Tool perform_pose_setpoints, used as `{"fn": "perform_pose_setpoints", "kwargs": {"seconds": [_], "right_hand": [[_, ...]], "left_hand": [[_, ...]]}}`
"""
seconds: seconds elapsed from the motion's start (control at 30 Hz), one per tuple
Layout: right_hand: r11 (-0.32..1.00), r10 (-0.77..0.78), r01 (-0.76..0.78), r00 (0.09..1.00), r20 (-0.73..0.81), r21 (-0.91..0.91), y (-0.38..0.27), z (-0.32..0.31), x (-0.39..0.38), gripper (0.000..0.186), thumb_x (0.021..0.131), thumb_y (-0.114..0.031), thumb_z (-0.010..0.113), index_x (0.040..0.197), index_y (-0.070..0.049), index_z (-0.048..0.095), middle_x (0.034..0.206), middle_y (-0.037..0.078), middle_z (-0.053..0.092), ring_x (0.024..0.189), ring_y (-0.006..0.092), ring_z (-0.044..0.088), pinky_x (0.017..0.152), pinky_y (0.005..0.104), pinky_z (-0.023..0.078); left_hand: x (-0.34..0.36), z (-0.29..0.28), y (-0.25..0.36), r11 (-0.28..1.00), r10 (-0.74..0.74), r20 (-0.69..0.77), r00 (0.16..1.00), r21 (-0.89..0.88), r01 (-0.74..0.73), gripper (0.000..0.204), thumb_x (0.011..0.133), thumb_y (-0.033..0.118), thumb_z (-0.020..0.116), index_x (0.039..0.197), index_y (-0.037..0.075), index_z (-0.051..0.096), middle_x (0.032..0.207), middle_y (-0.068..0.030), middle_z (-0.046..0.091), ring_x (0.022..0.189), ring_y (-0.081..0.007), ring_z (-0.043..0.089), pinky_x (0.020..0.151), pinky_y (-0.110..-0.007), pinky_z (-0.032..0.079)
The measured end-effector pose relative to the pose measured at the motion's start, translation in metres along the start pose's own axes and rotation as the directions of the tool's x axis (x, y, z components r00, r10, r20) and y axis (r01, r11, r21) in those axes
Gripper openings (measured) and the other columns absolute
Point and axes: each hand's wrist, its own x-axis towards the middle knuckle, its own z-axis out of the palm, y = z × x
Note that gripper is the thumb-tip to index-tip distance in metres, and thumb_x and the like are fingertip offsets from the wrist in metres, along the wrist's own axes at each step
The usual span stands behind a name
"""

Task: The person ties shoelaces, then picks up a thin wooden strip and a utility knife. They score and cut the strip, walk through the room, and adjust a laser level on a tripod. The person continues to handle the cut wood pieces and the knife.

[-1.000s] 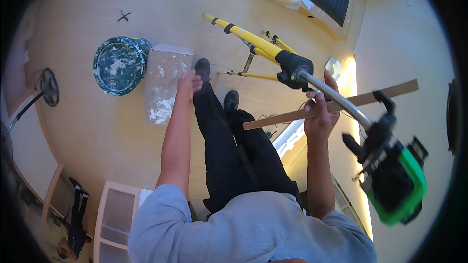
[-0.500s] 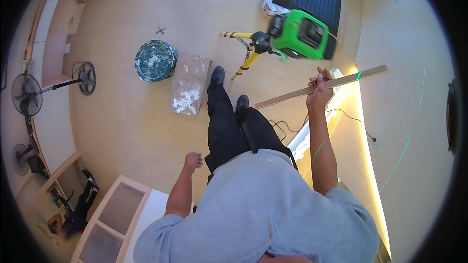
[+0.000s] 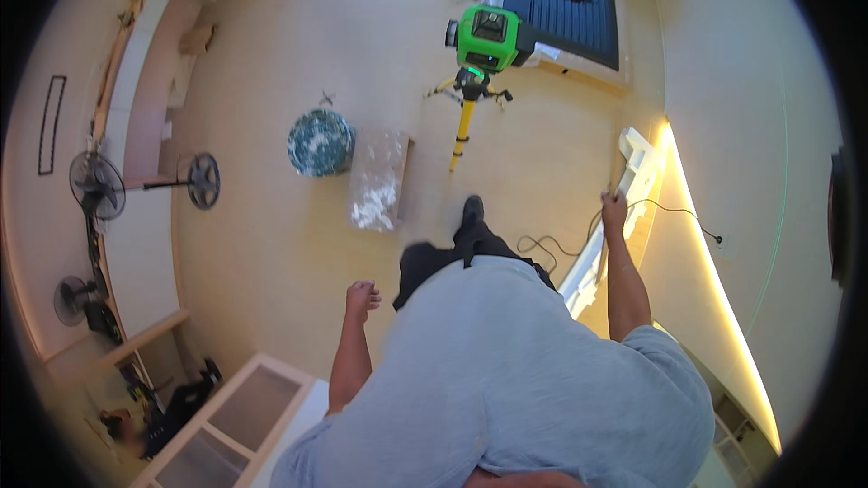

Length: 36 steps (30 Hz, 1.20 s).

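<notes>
Nearest me, my left hand (image 3: 362,296) hangs curled into a loose fist, holding nothing. Farther right, my right hand (image 3: 615,211) closes on a thin wooden strip (image 3: 618,167) beside the white trim (image 3: 638,163) along the wall. Beyond, a green laser level (image 3: 488,36) sits on its yellow tripod (image 3: 465,122), left of which lie a clear plastic bag (image 3: 378,181) and a round bucket (image 3: 320,142).

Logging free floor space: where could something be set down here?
Bare floor lies between the round blue-green bucket and the floor fan, and left of the left hand. It is crowded by the right hand: white trim pieces, a black cable and the tripod of the green laser level.
</notes>
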Motion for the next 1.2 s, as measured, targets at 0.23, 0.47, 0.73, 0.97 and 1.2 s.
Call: {"fn": "perform_pose_setpoints", "kwargs": {"seconds": [0.23, 0.47, 0.73, 0.97, 1.2], "right_hand": [[0.941, 0.191, 0.061, 0.719, 0.669, -0.334, 0.052, 0.066, -0.128, 0.034, 0.077, -0.026, 0.081, 0.091, 0.001, 0.067, 0.076, 0.014, 0.070, 0.067, 0.0287, 0.068, 0.067, 0.0424, 0.055], [0.791, -0.222, 0.551, 0.662, 0.716, -0.264, -0.050, 0.171, -0.203, 0.054, 0.075, -0.044, 0.083, 0.109, -0.003, 0.070, 0.100, 0.020, 0.073, 0.095, 0.0385, 0.070, 0.083, 0.0455, 0.056], [0.836, -0.457, 0.513, 0.451, 0.766, 0.196, -0.184, 0.256, -0.320, 0.036, 0.097, -0.021, 0.067, 0.127, -0.002, 0.062, 0.077, 0.005, 0.067, 0.066, 0.0109, 0.059, 0.063, 0.0287, 0.050], [0.814, -0.402, 0.539, 0.255, 0.880, 0.215, -0.236, 0.329, -0.390, 0.042, 0.097, -0.024, 0.069, 0.131, 0.000, 0.061, 0.078, 0.010, 0.071, 0.054, 0.0136, 0.061, 0.048, 0.0301, 0.049], [0.948, -0.047, 0.316, 0.273, 0.961, -0.043, -0.301, 0.439, -0.420, 0.046, 0.097, -0.031, 0.066, 0.128, 0.002, 0.061, 0.078, 0.014, 0.072, 0.049, 0.0190, 0.064, 0.044, 0.0315, 0.051]], "left_hand": [[-0.025, -0.034, 0.006, 0.956, 0.223, 0.002, 0.975, -0.195, -0.218, 0.023, 0.100, 0.026, 0.063, 0.111, 0.006, 0.061, 0.090, -0.0072, 0.067, 0.073, -0.0180, 0.068, 0.059, -0.031, 0.054], [-0.011, -0.127, -0.211, 0.979, 0.094, 0.007, 0.996, -0.182, -0.091, 0.023, 0.098, 0.024, 0.065, 0.105, 0.003, 0.064, 0.090, -0.0115, 0.068, 0.074, -0.0219, 0.069, 0.060, -0.034, 0.053], [-0.025, -0.249, -0.346, 0.909, -0.265, -0.206, 0.942, -0.380, 0.172, 0.029, 0.095, 0.025, 0.069, 0.102, -0.003, 0.063, 0.091, -0.0183, 0.068, 0.065, -0.0261, 0.067, 0.054, -0.039, 0.057], [0.050, -0.298, -0.230, 0.944, -0.055, -0.221, 0.974, -0.328, -0.021, 0.025, 0.094, 0.026, 0.068, 0.100, 0.002, 0.066, 0.081, -0.0116, 0.068, 0.063, -0.0217, 0.067, 0.051, -0.037, 0.055], [0.111, -0.347, -0.117, 0.962, 0.267, -0.086, 0.960, -0.028, -0.270, 0.030, 0.092, 0.032, 0.069, 0.103, 0.005, 0.069, 0.083, -0.0083, 0.069, 0.064, -0.0196, 0.067, 0.055, -0.037, 0.057]]}}
